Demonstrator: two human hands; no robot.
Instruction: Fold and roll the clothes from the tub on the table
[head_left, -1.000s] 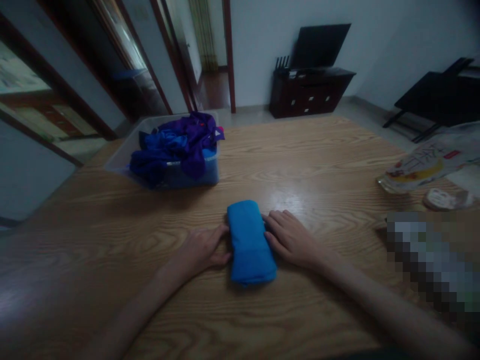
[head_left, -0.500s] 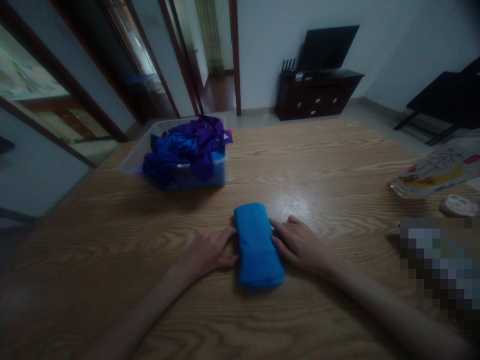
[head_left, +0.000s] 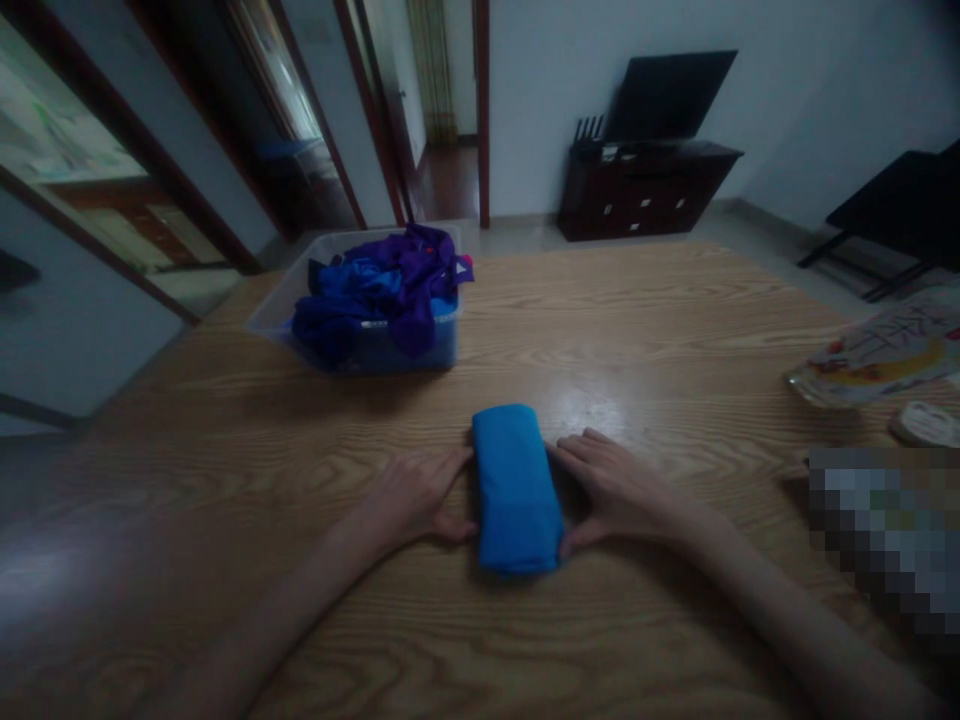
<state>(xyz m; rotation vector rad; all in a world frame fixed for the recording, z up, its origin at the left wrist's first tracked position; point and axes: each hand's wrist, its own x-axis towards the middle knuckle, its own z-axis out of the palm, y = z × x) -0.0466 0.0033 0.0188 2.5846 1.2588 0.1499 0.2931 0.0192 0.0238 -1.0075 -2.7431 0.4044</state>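
the left hand is keeping thumb and fingers apart, tips touching one long edge of the folded blue cloth; the right hand is spreading likewise, touching the opposite edge. the cloth is lying between the hands on the table.

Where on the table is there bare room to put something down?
The table is bare between tub and bag, and between tub and left hand. Crowded: the middle, with left hand, blue cloth and right hand; the right side, with bag and a blurred object.
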